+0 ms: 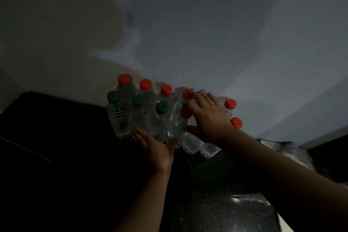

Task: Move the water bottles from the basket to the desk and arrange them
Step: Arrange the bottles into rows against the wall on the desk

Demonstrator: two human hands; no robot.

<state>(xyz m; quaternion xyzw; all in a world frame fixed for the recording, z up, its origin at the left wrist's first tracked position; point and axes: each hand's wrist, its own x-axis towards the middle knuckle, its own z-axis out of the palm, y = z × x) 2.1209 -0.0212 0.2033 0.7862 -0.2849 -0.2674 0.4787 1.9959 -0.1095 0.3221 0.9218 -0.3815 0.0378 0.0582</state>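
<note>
Head view, very dim: a pale wall [207,24] fills the upper half, and below it lies the dark desk [56,156], which meets the wall along a slanting edge. At the far right edge sits a pale, crumpled shape [286,149], too dark to identify.

On the desk, close against the wall, the clear water bottles [120,118] stand upright in two rows, packed side by side and touching (the right end of the group is partly hidden behind the person's arm). The back row carries red caps [123,79]. The front row starts at the left with three green caps [113,96] and goes on to the right with red ones.

The right hand [209,118] reaches in from the lower right and lies over the tops of the bottles at the middle-right of the group. Its fingers are spread wide and fairly straight, the forefinger touches a back-row red cap, and the thumb points down beside a front bottle's body; it grips nothing that can be seen.

The left hand [155,147] comes up from below with straight fingers held together, its palm and fingers pressed flat against the lower sides of the front-row bottles near the middle.
</note>
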